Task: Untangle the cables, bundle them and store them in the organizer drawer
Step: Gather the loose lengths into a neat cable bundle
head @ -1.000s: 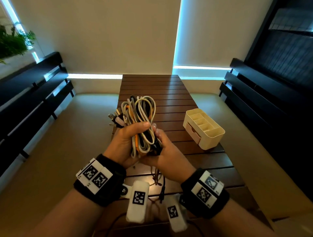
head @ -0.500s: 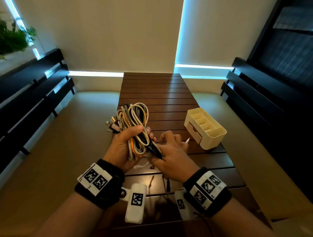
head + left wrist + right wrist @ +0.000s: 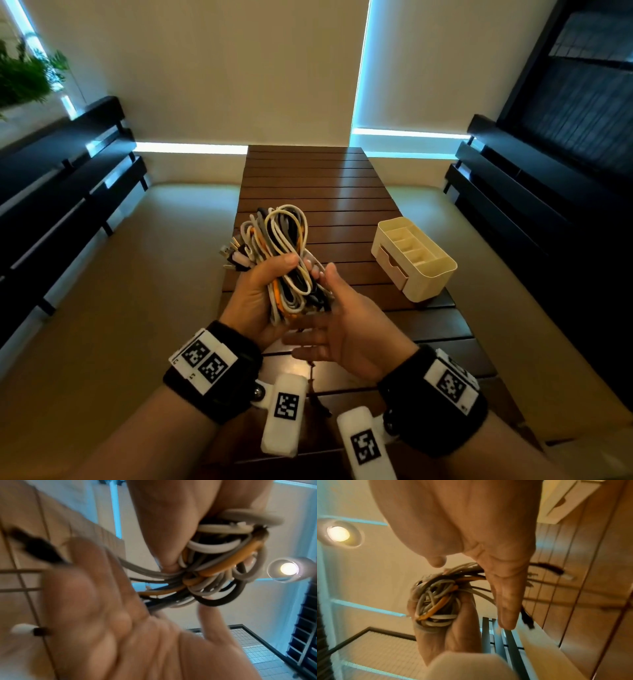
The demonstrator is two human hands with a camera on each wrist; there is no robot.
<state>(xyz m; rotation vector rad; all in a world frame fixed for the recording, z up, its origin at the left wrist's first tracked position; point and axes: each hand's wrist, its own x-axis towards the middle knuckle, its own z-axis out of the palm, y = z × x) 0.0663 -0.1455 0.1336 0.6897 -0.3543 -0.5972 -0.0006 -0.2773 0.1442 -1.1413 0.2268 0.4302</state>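
A looped bundle of white, grey, orange and black cables is gripped in my left hand, fingers and thumb wrapped round its middle, held above the near part of the wooden table. Plug ends stick out at the bundle's left. My right hand lies just right of and under the bundle, palm up, fingers straight, holding nothing. Loose cable ends hang below the hands. The cream organizer stands on the table to the right, its small drawer facing me.
Beige cushioned benches flank the slatted table on both sides. Dark slatted backrests line the left and right. A green plant is at the far left. The far half of the table is bare wood.
My right hand has let go of the cable ends it was pinching and turned palm up with straight fingers under the bundle. The left hand has kept its grip.
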